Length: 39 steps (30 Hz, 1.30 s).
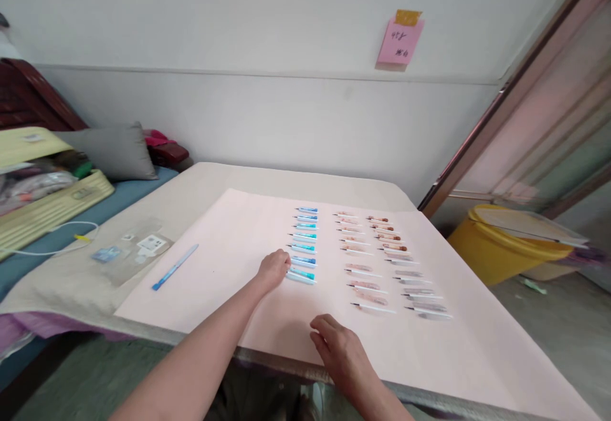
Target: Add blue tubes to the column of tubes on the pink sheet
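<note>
L hand (274, 268) sits knuckles up w/ fingers curled in at the left end of the nearest blue pen (301, 275), touching it, but can't tell if it's actually pinched; that pen is the closest one in a col. of blue pens (303, 236) lying mid pink sheet (229, 236). R hand (341, 345) rests palm-down by the sheet's near edge, fingers loosely bent, holding nothing, apart from the pens. Also on the sheet: col. of pinkish pens (358, 255) just right of the blue col., brown/grey pens (405, 268) farther right, a loose blue pen (174, 267) at the sheet's left edge.
</note>
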{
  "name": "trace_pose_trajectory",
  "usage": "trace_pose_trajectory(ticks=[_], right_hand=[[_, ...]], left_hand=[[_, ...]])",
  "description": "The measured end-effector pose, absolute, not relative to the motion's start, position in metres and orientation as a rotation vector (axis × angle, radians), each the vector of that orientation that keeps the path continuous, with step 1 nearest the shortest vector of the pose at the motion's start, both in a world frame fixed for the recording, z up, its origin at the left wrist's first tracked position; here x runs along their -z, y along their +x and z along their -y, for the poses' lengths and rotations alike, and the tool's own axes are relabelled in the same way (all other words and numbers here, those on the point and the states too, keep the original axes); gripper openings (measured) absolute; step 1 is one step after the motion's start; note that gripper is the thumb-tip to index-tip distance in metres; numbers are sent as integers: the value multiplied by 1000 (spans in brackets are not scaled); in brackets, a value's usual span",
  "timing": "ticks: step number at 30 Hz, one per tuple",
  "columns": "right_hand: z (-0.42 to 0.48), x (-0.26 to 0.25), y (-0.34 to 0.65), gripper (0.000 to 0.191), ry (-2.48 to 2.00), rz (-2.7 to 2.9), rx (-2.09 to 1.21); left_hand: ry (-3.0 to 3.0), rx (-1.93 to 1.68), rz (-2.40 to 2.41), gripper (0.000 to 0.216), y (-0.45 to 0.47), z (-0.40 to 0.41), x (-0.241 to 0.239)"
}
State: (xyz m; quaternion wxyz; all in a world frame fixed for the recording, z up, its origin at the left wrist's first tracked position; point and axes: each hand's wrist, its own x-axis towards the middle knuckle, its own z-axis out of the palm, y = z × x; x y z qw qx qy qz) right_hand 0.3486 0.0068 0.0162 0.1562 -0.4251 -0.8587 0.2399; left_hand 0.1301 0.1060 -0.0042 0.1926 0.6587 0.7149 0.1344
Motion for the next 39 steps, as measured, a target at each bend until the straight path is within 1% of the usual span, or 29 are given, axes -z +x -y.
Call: trace_pose_trajectory(ticks=[6,10,13,24,31,39], right_hand=[[-7,-17,348,22,-1236,2467,-677],[-7,-17,349,22,-1208,2444,-666],[-6,-17,348,22,-1204,2444,-671],[-6,-17,348,22,-1207,2445,-675],[-6,-17,349,22,-1207,2454,-672],[-6,-16,349,21,-1223,2464,-664]], left_hand=[[1742,-412,-2087,21,127,-109,1],[1661,-372,-2137,21,123,-110,-2],[1685,-351,-2103,18,123,-108,-4],[1744,-292,-2106,19,133,-109,4],[1724,-308,-2188,27,123,-109,8],[1774,-290,-2196,28,120,-111,4]])
